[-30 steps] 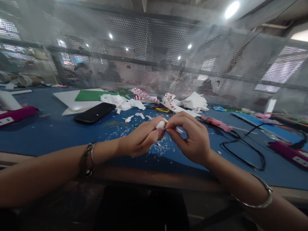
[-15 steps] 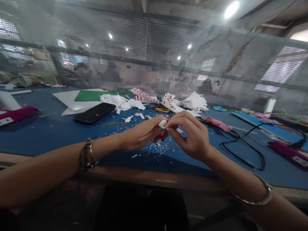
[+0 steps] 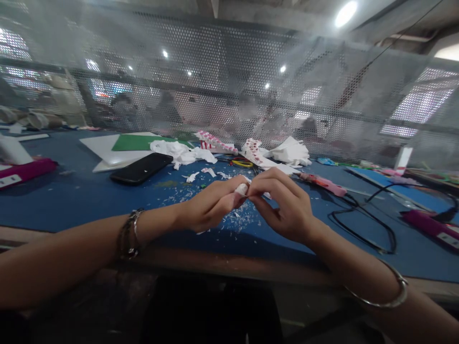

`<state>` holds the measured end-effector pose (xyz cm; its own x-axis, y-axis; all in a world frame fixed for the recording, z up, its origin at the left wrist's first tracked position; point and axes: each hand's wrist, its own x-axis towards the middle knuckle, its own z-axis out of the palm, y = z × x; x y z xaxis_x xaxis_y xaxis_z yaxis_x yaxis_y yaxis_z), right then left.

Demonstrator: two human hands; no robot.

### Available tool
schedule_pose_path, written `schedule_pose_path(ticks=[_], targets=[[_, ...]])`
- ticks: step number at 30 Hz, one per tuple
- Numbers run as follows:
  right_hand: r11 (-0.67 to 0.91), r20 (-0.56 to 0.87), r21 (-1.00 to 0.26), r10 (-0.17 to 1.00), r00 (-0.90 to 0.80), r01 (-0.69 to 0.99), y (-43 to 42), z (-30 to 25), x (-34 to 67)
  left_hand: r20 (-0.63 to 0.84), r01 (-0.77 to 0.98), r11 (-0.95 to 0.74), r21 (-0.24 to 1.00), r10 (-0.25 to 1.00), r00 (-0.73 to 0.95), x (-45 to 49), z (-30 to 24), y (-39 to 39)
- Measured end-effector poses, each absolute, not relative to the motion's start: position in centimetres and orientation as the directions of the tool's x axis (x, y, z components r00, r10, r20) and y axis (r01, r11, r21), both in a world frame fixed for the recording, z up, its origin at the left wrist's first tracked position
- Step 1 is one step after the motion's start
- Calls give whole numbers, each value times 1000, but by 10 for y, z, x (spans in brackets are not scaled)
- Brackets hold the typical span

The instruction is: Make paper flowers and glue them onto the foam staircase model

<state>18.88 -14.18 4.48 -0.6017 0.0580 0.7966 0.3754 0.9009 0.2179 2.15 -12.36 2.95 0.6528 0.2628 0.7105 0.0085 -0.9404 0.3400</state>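
A small white piece, paper-like and rounded (image 3: 241, 189), sits between my two hands above the blue table (image 3: 89, 205). My left hand (image 3: 211, 203) is closed with thumb and fingers round it. The fingertips of my right hand (image 3: 283, 200) pinch together at its right edge. Part of the piece is hidden behind the fingers. Below my hands, white paper scraps (image 3: 236, 220) are scattered on the table.
A black phone (image 3: 141, 168) lies at left, by crumpled white paper (image 3: 179, 152) and a green sheet (image 3: 138, 142). Behind my hands are yellow-handled scissors (image 3: 242, 163). To the right lie a pink glue gun (image 3: 322, 184), its black cable (image 3: 358, 229) and a purple power strip (image 3: 430, 229).
My left thumb has shifted over the white piece, and the piece is turned slightly between my fingers. My right hand keeps its pinch in nearly the same place.
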Motion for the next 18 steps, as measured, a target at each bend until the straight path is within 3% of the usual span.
schedule_pose_path(ticks=[7,11,15,18], targets=[[905,794,272,-18,-607,329,-143,45,188,762,131,-991,-3,83,642,20,30,-121],[885,790,305,-29,-612,352,-144,44,187,758,173,-975,-137,9,652,17,30,-115],[892,819,264,-6,-573,368,-146,54,194,753,193,-961,-196,-22,658,15,33,-111],[814,874,201,101,-475,545,-144,77,217,709,202,-939,-278,-59,702,13,37,-108]])
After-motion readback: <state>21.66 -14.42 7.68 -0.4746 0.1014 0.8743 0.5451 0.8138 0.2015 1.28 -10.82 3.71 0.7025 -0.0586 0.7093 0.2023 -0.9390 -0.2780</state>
